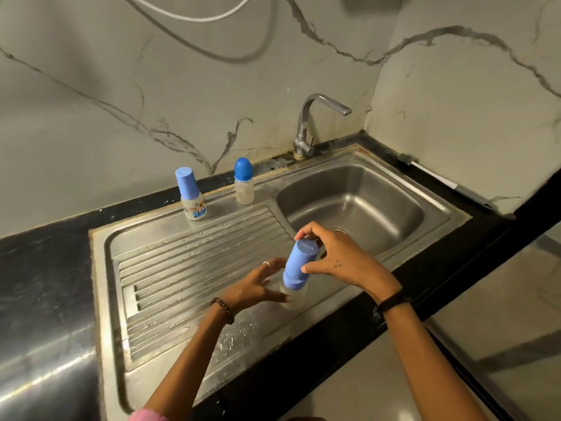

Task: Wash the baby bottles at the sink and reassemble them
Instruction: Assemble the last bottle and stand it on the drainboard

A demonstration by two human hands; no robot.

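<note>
A clear baby bottle point(296, 297) with a tall light-blue cap point(299, 262) stands tilted on the drainboard near the basin's front left corner. My left hand point(255, 287) holds the clear body, thumb in front and fingers behind. My right hand point(340, 259) grips the cap from the right, fingers curled over its top. Two more capped bottles stand at the back of the drainboard: one with a light-blue cap point(194, 205), and one with a dark-blue domed cap point(243, 189).
The steel sink basin point(364, 205) lies to the right, with the faucet point(306, 126) behind it and no water running. The ribbed drainboard point(182, 268) stretches left. A white-handled tool point(440, 180) lies along the back right edge of the black counter point(39, 268).
</note>
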